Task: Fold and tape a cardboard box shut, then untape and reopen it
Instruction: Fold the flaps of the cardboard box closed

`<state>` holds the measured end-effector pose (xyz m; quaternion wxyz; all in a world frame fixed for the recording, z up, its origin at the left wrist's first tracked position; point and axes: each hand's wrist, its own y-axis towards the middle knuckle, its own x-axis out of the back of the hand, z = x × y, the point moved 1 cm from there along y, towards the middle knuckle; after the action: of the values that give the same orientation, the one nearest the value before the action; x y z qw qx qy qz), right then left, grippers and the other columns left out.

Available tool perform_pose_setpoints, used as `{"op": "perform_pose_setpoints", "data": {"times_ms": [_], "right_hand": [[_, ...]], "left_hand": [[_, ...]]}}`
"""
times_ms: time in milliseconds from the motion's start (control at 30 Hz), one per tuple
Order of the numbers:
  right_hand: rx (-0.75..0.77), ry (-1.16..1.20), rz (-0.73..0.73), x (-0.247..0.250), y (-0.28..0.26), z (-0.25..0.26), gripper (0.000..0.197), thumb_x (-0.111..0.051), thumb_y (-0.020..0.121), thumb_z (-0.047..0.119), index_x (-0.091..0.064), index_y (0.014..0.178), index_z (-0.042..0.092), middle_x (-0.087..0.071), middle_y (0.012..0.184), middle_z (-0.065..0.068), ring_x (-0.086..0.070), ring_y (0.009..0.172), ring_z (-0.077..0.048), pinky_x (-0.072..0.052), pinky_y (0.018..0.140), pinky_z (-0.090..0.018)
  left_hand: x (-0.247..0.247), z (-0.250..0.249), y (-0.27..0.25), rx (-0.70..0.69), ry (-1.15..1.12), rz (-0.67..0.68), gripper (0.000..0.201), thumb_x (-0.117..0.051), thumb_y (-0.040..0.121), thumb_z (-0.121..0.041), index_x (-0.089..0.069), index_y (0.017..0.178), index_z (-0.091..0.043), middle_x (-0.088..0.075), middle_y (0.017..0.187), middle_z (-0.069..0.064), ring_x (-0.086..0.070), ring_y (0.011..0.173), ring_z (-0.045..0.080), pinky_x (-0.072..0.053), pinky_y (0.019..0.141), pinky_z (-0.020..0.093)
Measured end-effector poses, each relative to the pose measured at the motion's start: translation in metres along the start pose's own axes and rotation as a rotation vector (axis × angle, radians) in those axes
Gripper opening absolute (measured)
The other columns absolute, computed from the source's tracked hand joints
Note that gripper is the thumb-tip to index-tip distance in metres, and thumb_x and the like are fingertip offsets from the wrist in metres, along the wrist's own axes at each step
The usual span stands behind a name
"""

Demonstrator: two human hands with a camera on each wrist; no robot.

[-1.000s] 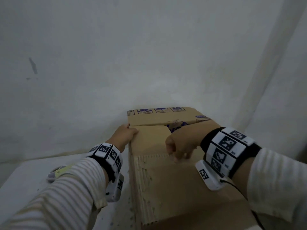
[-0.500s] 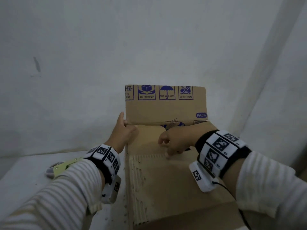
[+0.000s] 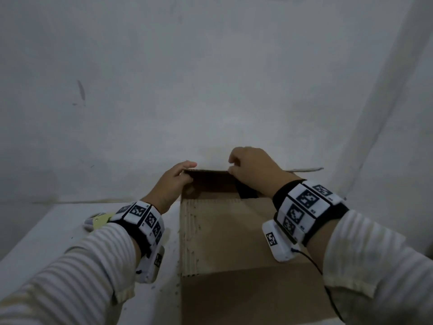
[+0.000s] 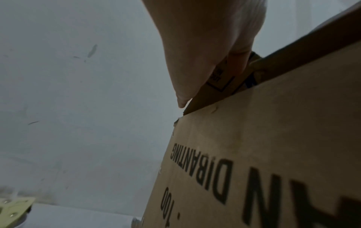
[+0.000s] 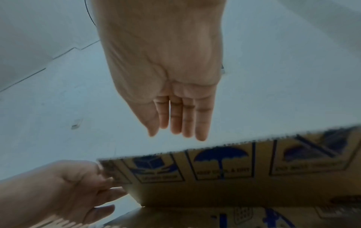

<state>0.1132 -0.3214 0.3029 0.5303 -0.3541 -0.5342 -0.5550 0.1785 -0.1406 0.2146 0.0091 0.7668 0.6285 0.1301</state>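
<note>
The brown cardboard box [image 3: 222, 233] stands on a white surface, its near flap folded flat over the top. The far flap [image 3: 209, 181] is raised and shows edge-on in the head view; its printed face [image 5: 224, 166] carries blue handling symbols. My left hand [image 3: 185, 175] pinches that flap's left corner [image 4: 215, 86], thumb on one face and fingers on the other, also visible as the left hand [image 5: 78, 183] in the right wrist view. My right hand [image 3: 248, 165] hovers over the flap's top edge; its straight fingers [image 5: 183, 120] hold nothing.
A pale wall stands close behind the box. A yellow-green object [image 3: 98, 220] lies on the white surface [image 3: 46, 235] left of the box, partly hidden by my left wrist. A dark gap [image 3: 246, 193] into the box shows under my right hand.
The far flap rose from lying outward to upright, and is now tipped until edge-on. Both hands moved up and away; the right left the near flap for the far flap's edge.
</note>
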Motion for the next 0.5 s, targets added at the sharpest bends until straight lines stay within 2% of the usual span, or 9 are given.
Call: {"op": "perform_pose_setpoints", "data": {"times_ms": [33,67,133,200,267,300,367,433,500], "right_hand": [[-0.022,0.000,-0.012,0.001,-0.001,-0.001,0.031,-0.055,0.093,0.022,-0.052,0.123,0.013,-0.054,0.122,-0.009,-0.054,0.102,-0.023,-0.040,0.079,-0.025],[-0.050,-0.026,0.044,0.000,-0.003,-0.002,0.039,-0.057,0.092,0.022,-0.048,0.129,0.014,-0.050,0.128,-0.010,-0.053,0.106,-0.025,-0.041,0.081,-0.028],[-0.074,-0.135,0.270,-0.002,-0.012,-0.001,0.053,-0.059,0.092,0.023,-0.039,0.140,0.015,-0.043,0.141,-0.011,-0.048,0.121,-0.029,-0.042,0.090,-0.032],[-0.045,-0.259,0.474,-0.007,-0.025,0.002,0.056,-0.059,0.093,0.026,-0.038,0.143,0.013,-0.042,0.145,-0.009,-0.045,0.129,-0.029,-0.040,0.100,-0.035],[-0.011,-0.335,0.632,-0.014,-0.033,0.002,0.052,-0.057,0.093,0.030,-0.043,0.140,0.012,-0.047,0.142,-0.010,-0.049,0.125,-0.030,-0.042,0.103,-0.040],[0.005,-0.374,0.689,-0.018,-0.037,0.002,0.052,-0.056,0.093,0.033,-0.044,0.139,0.012,-0.049,0.139,-0.010,-0.050,0.122,-0.031,-0.044,0.102,-0.043],[0.050,-0.449,0.747,-0.022,-0.043,0.001,0.053,-0.055,0.093,0.038,-0.043,0.137,0.012,-0.051,0.135,-0.010,-0.051,0.119,-0.031,-0.043,0.098,-0.042],[0.073,-0.473,0.759,-0.023,-0.048,0.002,0.052,-0.055,0.093,0.038,-0.043,0.135,0.010,-0.051,0.132,-0.011,-0.052,0.113,-0.030,-0.040,0.089,-0.038],[0.080,-0.468,0.754,-0.023,-0.052,0.003,0.048,-0.055,0.093,0.037,-0.046,0.131,0.009,-0.054,0.124,-0.011,-0.050,0.099,-0.028,-0.038,0.082,-0.036]], "left_hand": [[0.001,-0.002,-0.006,-0.010,0.030,0.019,0.037,-0.042,0.094,-0.001,-0.057,0.125,-0.014,-0.042,0.144,0.000,-0.042,0.125,0.009,-0.035,0.092,0.016],[0.001,-0.004,-0.012,-0.020,0.068,0.041,0.038,-0.042,0.094,-0.002,-0.057,0.127,-0.014,-0.039,0.148,0.000,-0.037,0.131,0.012,-0.031,0.096,0.021],[-0.001,-0.007,-0.025,-0.020,0.172,0.097,0.041,-0.047,0.089,-0.014,-0.057,0.129,-0.016,-0.035,0.152,0.000,-0.030,0.140,0.016,-0.026,0.103,0.023],[-0.004,-0.008,-0.039,0.000,0.302,0.176,0.054,-0.045,0.079,-0.031,-0.056,0.131,-0.019,-0.032,0.154,0.000,-0.021,0.145,0.018,-0.020,0.111,0.028],[-0.009,-0.008,-0.051,0.029,0.432,0.274,0.055,-0.045,0.089,-0.039,-0.050,0.137,-0.014,-0.027,0.156,0.004,-0.013,0.148,0.020,-0.012,0.117,0.031],[-0.012,-0.007,-0.057,0.042,0.521,0.317,0.051,-0.043,0.097,-0.037,-0.044,0.141,-0.011,-0.024,0.158,0.005,-0.009,0.149,0.020,-0.007,0.117,0.028],[-0.015,-0.003,-0.066,0.040,0.690,0.344,0.052,-0.037,0.101,-0.035,-0.034,0.146,-0.011,-0.016,0.160,0.005,-0.003,0.149,0.019,-0.001,0.115,0.025],[-0.014,0.001,-0.071,0.060,0.735,0.313,0.058,-0.039,0.098,-0.042,-0.028,0.149,-0.017,-0.007,0.161,0.000,0.005,0.149,0.018,-0.002,0.119,0.032],[-0.013,0.002,-0.076,0.067,0.754,0.270,0.056,-0.038,0.099,-0.042,-0.029,0.149,-0.020,-0.007,0.161,-0.001,0.002,0.149,0.017,-0.007,0.119,0.034]]}}
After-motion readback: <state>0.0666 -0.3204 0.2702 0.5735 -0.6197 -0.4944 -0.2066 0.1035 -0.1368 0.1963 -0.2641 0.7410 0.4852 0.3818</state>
